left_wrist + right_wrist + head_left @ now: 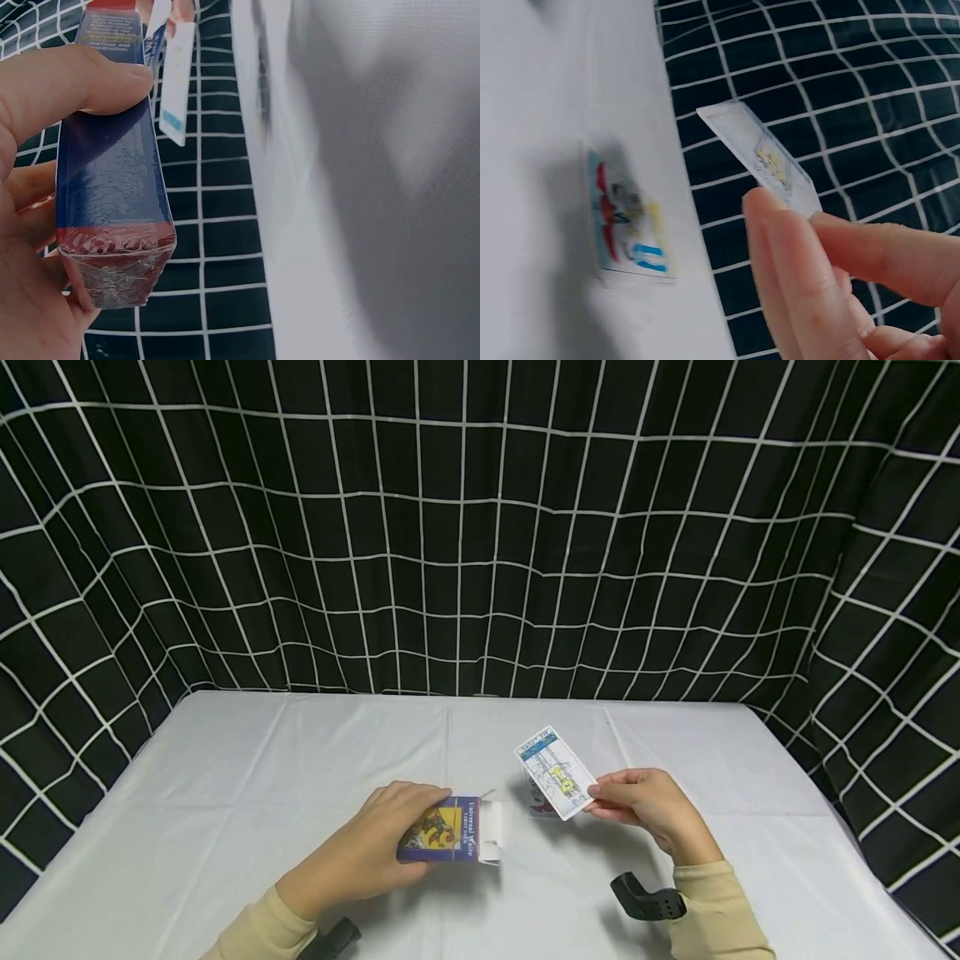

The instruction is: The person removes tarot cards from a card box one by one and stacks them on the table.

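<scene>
My left hand (390, 839) grips a purple-blue tarot deck box (450, 831) around its sides, its end flap standing open toward the right. The left wrist view shows the thumb across the narrow side of the box (116, 165), with clear wrap at its red end. My right hand (645, 806) pinches a tarot card (557, 772) at its lower right corner; the card is white-bordered with a blue band and a yellow figure. Beneath it on the table lies another card or stack (626, 217) with a red, yellow and blue picture, mostly covered in the head view.
A white cloth covers the table (300, 760). Black curtains with a white grid (480, 527) enclose its back and sides. A black band (648, 900) sits at the right wrist, and a dark device (333, 939) shows by the left sleeve.
</scene>
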The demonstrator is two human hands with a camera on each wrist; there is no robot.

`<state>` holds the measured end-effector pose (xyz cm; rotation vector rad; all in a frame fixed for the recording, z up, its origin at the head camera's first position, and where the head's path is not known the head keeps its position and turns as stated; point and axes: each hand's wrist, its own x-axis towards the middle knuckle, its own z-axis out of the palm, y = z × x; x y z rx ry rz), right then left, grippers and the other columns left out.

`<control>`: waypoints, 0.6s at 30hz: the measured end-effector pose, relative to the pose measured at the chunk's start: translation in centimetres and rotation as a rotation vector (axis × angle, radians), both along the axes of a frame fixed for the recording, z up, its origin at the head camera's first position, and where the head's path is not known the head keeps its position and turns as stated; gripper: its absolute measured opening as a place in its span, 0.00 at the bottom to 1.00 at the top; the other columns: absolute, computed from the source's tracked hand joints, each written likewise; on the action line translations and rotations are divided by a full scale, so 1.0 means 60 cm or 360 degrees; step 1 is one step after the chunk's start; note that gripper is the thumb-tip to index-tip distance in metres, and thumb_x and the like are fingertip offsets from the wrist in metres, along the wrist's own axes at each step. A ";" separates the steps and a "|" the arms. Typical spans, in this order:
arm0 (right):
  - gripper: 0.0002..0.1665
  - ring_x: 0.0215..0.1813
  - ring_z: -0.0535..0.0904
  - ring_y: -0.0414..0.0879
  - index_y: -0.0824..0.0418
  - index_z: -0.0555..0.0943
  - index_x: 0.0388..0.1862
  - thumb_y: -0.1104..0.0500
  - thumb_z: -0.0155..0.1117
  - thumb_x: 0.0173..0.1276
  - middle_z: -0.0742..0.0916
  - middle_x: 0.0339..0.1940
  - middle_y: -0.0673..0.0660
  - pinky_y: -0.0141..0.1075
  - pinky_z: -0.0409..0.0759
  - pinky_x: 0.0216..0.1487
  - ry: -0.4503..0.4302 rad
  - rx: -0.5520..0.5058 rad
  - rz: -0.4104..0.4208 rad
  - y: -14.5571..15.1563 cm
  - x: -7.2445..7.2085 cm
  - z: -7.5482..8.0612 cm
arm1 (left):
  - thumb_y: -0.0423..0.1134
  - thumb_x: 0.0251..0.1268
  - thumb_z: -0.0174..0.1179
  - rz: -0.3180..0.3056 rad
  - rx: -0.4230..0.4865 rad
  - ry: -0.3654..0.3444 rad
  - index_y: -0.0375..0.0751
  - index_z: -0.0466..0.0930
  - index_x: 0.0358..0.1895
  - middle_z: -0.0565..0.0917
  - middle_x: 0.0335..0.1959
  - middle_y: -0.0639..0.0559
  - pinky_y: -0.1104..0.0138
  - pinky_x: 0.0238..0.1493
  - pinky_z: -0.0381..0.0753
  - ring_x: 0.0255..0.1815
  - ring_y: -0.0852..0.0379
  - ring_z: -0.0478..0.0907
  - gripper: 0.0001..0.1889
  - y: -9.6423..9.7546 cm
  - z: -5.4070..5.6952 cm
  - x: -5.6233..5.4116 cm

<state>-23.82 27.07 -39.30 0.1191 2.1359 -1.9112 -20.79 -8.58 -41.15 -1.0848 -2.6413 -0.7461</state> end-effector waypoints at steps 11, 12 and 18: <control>0.16 0.28 0.87 0.38 0.79 0.75 0.50 0.68 0.60 0.68 0.88 0.28 0.54 0.27 0.86 0.34 -0.0091 -0.0047 -0.0047 -0.009 -0.008 -0.029 | 0.40 0.47 0.72 -0.0005 0.0000 -0.0014 0.43 0.69 0.69 0.78 0.63 0.51 0.51 0.68 0.70 0.64 0.53 0.72 0.40 0.001 -0.002 0.000; 0.16 0.28 0.87 0.38 0.79 0.75 0.50 0.68 0.60 0.68 0.88 0.28 0.54 0.27 0.86 0.35 -0.0094 -0.0055 -0.0053 -0.009 -0.009 -0.031 | 0.39 0.47 0.72 -0.0004 0.0001 -0.0018 0.42 0.69 0.69 0.78 0.63 0.50 0.51 0.69 0.70 0.64 0.53 0.72 0.40 0.001 -0.001 0.000; 0.17 0.31 0.88 0.39 0.84 0.71 0.51 0.71 0.57 0.68 0.88 0.27 0.54 0.28 0.86 0.39 -0.0078 -0.0152 -0.0066 -0.014 -0.012 -0.038 | 0.40 0.47 0.73 -0.0008 -0.0003 -0.0023 0.42 0.68 0.69 0.78 0.64 0.50 0.52 0.67 0.71 0.64 0.53 0.73 0.41 0.001 -0.001 0.001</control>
